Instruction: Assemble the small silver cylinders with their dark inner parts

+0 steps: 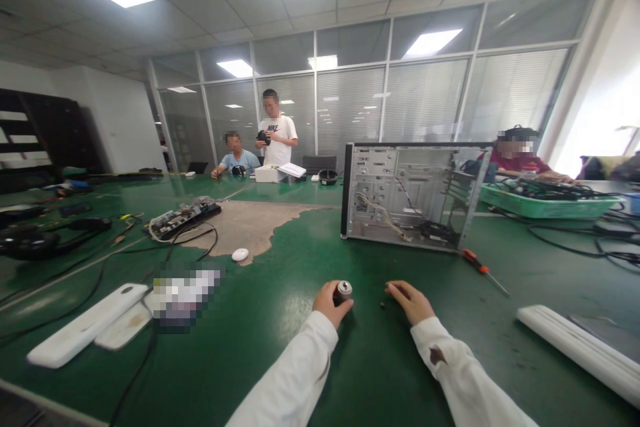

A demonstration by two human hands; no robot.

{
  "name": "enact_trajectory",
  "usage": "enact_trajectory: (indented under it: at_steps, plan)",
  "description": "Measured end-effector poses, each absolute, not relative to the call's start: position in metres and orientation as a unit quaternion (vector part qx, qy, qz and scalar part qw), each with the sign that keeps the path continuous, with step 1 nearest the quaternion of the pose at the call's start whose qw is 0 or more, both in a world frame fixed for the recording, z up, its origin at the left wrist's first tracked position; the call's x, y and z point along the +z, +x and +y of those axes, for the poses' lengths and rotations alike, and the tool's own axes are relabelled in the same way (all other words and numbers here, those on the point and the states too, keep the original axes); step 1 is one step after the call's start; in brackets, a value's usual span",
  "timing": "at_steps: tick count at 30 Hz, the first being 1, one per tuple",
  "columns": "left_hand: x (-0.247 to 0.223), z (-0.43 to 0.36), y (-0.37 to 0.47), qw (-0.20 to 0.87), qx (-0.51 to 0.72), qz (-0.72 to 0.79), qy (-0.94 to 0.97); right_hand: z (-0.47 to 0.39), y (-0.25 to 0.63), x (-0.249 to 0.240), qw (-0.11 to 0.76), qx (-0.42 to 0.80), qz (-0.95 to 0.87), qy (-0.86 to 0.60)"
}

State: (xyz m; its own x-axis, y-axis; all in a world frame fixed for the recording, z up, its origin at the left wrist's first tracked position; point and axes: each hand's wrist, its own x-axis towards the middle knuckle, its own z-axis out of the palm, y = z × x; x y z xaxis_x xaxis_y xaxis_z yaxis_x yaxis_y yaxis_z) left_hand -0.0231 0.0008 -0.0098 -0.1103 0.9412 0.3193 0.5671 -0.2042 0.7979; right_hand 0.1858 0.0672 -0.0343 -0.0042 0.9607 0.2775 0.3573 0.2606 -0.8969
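Note:
Upright on the green table, a small silver can-like cylinder [345,289] with a dark spot on its top sits in my left hand [329,303], the fingers and thumb wrapped round it. To its right, my right hand [411,301] is held just over the table with thumb and fingertips pinched together. Whatever those fingertips hold is too small to name. A tiny dark piece [383,305] lies on the table below them. Beyond both hands stands an opened computer case [415,197], its loose cables and bare metal frame showing.
An orange-handled screwdriver [483,268] lies right of the case. Further right are a green basket [550,205] of cables and a long white bar [575,347]. White covers [90,323], black cables and a circuit assembly [183,217] occupy the left. Several people are round the table.

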Motion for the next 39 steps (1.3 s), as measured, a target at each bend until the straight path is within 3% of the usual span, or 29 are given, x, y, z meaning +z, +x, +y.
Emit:
enact_trajectory:
  at_steps: [10, 15, 24, 30, 34, 39]
  plan:
    - [-0.007, -0.001, -0.02, 0.235, 0.476, 0.586, 0.612, 0.085, 0.208, -0.037, 0.581, 0.474, -0.443, -0.491]
    - [-0.007, -0.002, -0.02, 0.247, 0.47, 0.591, 0.607, 0.069, 0.202, -0.025, 0.596, 0.38, -0.476, -0.523]
    - [-0.005, -0.007, -0.015, 0.295, 0.47, 0.548, 0.626, -0.007, 0.135, 0.0, 0.476, 0.225, -0.764, -0.373]
    - [-0.006, -0.01, -0.009, 0.394, 0.477, 0.488, 0.616, -0.017, 0.127, -0.008, 0.456, 0.137, -0.792, -0.381]
    - [-0.009, -0.008, -0.007, 0.488, 0.483, 0.463, 0.561, -0.023, 0.139, -0.006, 0.416, 0.14, -0.796, -0.416]
    - [-0.01, -0.002, -0.011, 0.487, 0.496, 0.476, 0.539, -0.054, 0.17, -0.002, 0.377, 0.159, -0.8, -0.44]
